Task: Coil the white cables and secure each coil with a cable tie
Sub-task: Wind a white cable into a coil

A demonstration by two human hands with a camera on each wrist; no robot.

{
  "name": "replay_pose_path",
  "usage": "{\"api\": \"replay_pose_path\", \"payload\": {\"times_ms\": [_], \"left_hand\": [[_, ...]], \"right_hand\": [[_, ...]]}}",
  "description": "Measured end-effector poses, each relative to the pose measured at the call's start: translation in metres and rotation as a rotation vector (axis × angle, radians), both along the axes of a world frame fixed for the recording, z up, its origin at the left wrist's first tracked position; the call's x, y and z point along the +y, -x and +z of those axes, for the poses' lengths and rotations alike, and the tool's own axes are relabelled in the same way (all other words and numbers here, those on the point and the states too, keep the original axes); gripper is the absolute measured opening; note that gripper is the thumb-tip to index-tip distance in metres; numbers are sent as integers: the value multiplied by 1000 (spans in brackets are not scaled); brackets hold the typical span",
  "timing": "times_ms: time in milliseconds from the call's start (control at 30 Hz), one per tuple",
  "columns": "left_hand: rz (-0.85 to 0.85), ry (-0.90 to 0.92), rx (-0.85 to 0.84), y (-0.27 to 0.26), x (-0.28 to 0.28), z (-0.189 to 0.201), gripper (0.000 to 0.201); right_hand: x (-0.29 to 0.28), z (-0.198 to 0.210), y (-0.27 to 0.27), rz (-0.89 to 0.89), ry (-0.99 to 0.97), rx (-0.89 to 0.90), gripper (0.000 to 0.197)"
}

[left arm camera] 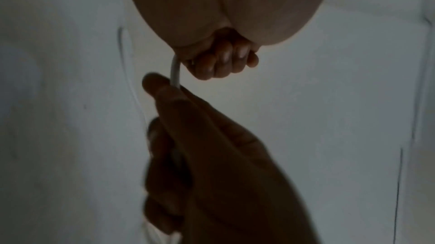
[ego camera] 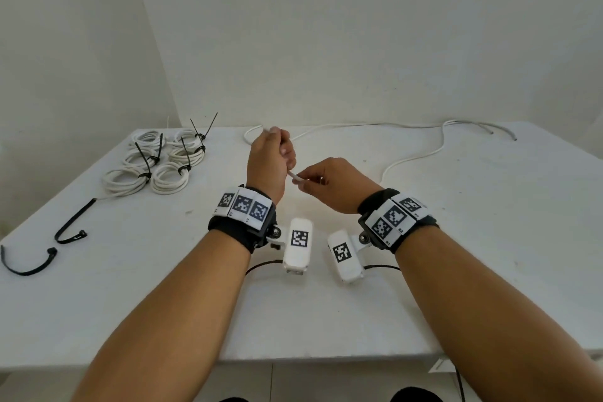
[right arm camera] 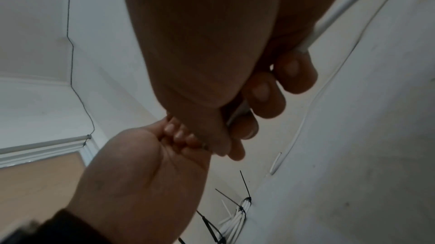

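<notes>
Above the counter's (ego camera: pixel 326 320) middle, our hands, left (ego camera: pixel 270 161) and right (ego camera: pixel 339 184), pinch the cable's (ego camera: pixel 414 157) near end, its length trailing toward the far right corner.

Loose white cable (ego camera: pixel 411 158) snaking across table, six tied white coils (ego camera: pixel 156 161) far-left, two black cable ties (ego camera: pixel 49 245) near-left

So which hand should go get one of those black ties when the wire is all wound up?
Probably the left. The two loose cable ties lie at the table's left edge, on the left hand's side. The right hand is farther off and grips the white cable too.
</notes>
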State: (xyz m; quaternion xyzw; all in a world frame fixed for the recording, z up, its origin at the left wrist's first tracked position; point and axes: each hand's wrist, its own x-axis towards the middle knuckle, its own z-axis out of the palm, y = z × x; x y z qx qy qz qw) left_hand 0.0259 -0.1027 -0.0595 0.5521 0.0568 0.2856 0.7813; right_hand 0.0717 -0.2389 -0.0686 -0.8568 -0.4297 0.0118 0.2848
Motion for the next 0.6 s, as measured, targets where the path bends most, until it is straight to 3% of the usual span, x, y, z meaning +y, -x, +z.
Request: {"api": "replay_pose_path", "payload": {"times_ms": [100,233,400,600], "left_hand": [[65,-385,154,-3,1,-8,33],[75,-749,265,-2,7,-8,31],[-18,-966,396,0,11,-3,35],[-108,-994,430,1,7,-7,41]], "right_hand": [[-6,3,-3,-1,61,-15,24],[-10,16,-2,4,81,-18,18],[-14,35,-10,46,54,-29,12],[-15,26,-7,80,-33,-6,12]]}}
